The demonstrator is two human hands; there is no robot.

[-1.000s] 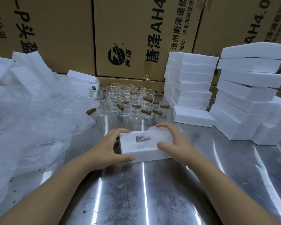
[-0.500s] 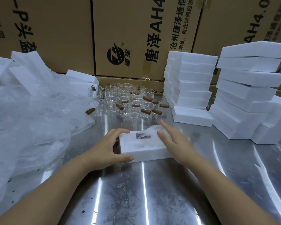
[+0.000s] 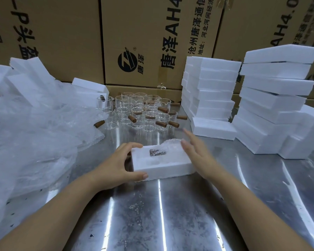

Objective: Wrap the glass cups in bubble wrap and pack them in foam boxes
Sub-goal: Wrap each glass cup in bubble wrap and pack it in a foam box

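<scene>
Steel table [image 3: 170, 214]: left grip [image 3: 114, 165] clasps foam box [image 3: 163, 164]; right grip [image 3: 198, 153], fingers straight, alongside.

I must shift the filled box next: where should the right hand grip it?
Probably the foam box's right end, coming from the right, mirroring the left hand: sides are flat and bare, while bubble wrap bulges from the top.

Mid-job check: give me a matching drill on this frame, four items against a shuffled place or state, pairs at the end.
1 left hand
2 right hand
3 wrapped cup
4 bubble wrap pile

A heaped on the table's left side
B fingers straight, by the foam box's right end
C grips the foam box's left end
D lying in the foam box's cavity

Pairs: 1-C, 2-B, 3-D, 4-A
</scene>
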